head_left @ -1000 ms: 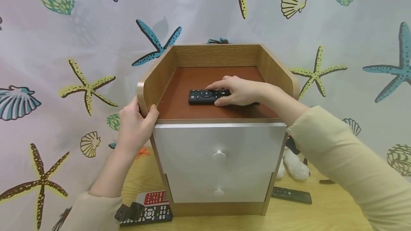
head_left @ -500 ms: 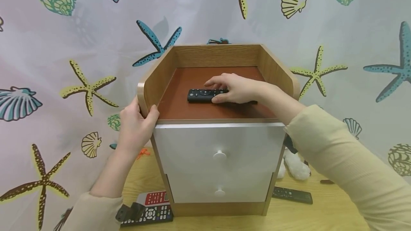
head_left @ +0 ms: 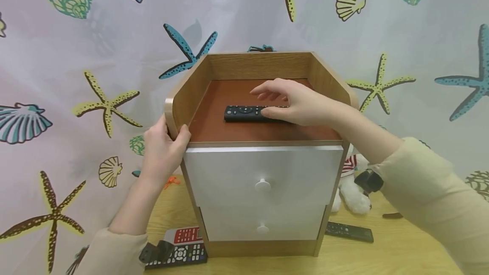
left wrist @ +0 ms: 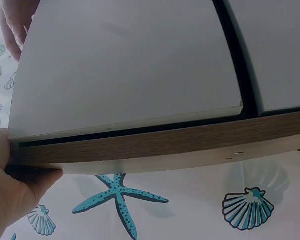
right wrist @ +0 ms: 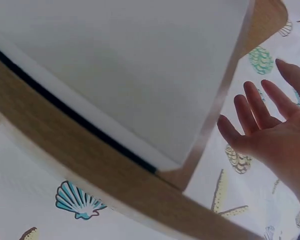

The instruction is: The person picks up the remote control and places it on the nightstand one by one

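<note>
A black remote control (head_left: pixel 244 114) lies crosswise on the brown top of a small wooden cabinet (head_left: pixel 263 249) with two white drawer fronts. Above the remote's right part hovers my right hand (head_left: pixel 298 103), its fingers loosely spread and holding nothing; it hides that end. The right wrist view shows the same hand (right wrist: pixel 275 120) with fingers apart, beside the cabinet's top edge. My left hand (head_left: pixel 162 145) grips the front left corner of the cabinet's raised side, thumb on the inner side. In the left wrist view, the left hand (left wrist: pixel 14 185) holds that side panel's edge.
On the wooden table, a red-and-white device (head_left: pixel 187 235) and a many-buttoned remote (head_left: pixel 183 253) lie left of the cabinet. To its right are another black remote (head_left: pixel 349 231) and a white plush toy (head_left: pixel 353 194). A shell-and-starfish patterned curtain (head_left: pixel 244 12) hangs behind.
My right hand has let go of the black remote, lifting up and to the right as its fingers spread. The remote stays on the cabinet top. My left hand keeps its grip.
</note>
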Motion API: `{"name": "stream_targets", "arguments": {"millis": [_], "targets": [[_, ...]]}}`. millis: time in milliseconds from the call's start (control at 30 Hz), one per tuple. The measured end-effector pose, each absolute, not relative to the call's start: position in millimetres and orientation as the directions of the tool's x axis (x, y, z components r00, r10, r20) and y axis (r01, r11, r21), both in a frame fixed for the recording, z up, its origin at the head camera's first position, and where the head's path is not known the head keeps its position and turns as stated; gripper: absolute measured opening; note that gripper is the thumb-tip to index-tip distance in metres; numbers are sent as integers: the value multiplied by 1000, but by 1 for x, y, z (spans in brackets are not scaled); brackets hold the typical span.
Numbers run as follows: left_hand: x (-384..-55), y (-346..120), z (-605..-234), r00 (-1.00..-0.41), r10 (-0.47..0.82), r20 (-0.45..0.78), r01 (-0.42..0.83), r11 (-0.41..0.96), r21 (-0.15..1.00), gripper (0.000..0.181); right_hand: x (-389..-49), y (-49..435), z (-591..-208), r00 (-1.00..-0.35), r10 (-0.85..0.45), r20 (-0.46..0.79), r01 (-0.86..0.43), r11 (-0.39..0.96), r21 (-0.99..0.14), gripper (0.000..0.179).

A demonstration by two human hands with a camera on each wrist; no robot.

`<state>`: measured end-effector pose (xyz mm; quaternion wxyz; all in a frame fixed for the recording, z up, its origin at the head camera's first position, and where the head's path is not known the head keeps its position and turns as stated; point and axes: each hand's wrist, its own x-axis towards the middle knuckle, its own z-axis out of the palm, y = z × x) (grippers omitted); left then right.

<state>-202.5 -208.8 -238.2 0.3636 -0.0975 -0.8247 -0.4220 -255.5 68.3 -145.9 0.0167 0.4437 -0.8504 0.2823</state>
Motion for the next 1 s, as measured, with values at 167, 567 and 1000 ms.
{"name": "stream_targets", "arguments": {"millis": [167,567,1000], "targets": [[-204,-208,-239,-703,-143,696,476,632,611,28,-238,93,-149,-567,-708,420,-808,380,-450,36],[-207,-205,-238,-708,-138,692,491,608,624,29,-192,174,-191,-509,-525,682,-835,109,-539,38],[-204,-211,-240,-713,-151,685,477,612,631,29,-205,269,-303,-830,-180,529,-558,287,-778,30]]}}
